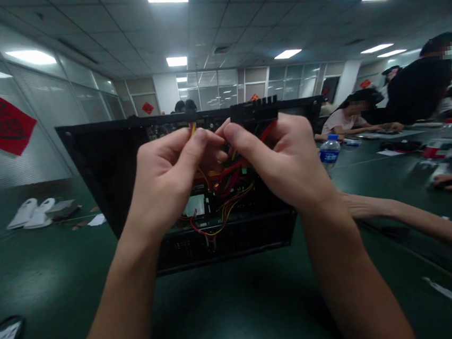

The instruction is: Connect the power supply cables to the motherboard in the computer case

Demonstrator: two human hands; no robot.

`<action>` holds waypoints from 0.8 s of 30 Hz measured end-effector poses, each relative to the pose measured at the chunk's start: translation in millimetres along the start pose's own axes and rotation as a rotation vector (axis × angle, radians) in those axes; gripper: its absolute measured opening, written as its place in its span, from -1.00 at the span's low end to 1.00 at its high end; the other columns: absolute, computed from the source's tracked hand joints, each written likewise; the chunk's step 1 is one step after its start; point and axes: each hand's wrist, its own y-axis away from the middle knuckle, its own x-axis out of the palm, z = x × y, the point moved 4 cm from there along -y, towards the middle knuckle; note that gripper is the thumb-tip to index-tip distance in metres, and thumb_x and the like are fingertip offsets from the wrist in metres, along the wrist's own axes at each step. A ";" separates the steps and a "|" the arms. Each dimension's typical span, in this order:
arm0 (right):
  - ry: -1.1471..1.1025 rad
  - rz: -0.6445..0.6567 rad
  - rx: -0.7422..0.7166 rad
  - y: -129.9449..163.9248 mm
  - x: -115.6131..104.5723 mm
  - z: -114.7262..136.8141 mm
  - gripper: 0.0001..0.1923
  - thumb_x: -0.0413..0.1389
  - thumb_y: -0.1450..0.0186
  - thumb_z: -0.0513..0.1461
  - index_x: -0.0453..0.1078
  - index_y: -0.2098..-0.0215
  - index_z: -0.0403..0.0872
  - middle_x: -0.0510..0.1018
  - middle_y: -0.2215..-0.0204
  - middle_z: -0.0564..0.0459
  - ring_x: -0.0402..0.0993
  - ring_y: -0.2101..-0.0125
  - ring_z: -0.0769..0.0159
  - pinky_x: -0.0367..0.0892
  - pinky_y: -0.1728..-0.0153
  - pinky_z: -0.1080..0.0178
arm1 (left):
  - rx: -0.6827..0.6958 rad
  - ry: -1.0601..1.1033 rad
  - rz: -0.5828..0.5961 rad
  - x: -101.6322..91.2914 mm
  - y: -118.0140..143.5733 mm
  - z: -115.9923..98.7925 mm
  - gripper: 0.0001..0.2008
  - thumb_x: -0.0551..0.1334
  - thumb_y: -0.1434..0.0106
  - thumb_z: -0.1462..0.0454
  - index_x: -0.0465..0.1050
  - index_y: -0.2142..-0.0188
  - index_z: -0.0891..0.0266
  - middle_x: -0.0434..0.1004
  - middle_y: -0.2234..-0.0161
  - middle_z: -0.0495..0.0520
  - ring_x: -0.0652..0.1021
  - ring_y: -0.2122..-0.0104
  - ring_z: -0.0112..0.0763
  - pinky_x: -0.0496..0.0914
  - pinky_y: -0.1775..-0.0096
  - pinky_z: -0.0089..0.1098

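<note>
While both hands meet above the open black chassis, fingers pinch its wiring.
Left hand nips a yellow wire; right hand is closed on red cables; the chassis stands on the green counter.

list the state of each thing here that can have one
left hand: raised, fingertips pinched on the wires
right hand: raised, fingertips pinched on the wires
wires: red and yellow, loose, trailing out of the case
computer case: open, insides exposed, on the green table
water bottle: upright, capped
co-worker's arm: resting on the table
</note>
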 end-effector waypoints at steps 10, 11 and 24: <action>0.092 0.065 -0.036 4.3 10.3 1.9 -0.52 0.12 -0.38 0.10 0.43 0.45 -0.13 0.45 0.52 0.10 0.35 0.47 0.42 0.25 0.45 0.34 | -0.051 -0.263 0.229 -7.4 4.8 -12.7 -0.59 0.18 -0.40 0.04 0.51 0.45 0.27 0.50 0.51 -0.01 0.50 0.49 -0.44 0.36 0.48 -0.49; 0.099 0.062 -0.038 4.2 11.2 1.6 -0.51 0.12 -0.38 0.10 0.41 0.46 -0.12 0.43 0.52 0.11 0.33 0.47 0.43 0.25 0.45 0.34 | -0.045 -0.290 0.238 -6.1 5.7 -13.8 -0.60 0.16 -0.41 0.05 0.50 0.44 0.27 0.49 0.50 -0.01 0.49 0.48 -0.43 0.35 0.48 -0.49; 0.043 -0.006 -0.014 5.5 14.2 11.9 -0.60 0.20 -0.34 0.06 0.45 0.44 -0.09 0.51 0.42 0.07 0.41 0.40 0.38 0.34 0.41 0.31 | 0.042 -0.335 0.356 0.8 11.2 -30.1 -0.85 0.22 -0.35 0.27 0.57 0.26 0.26 0.57 0.39 -0.02 0.54 0.36 -0.39 0.40 0.34 -0.50</action>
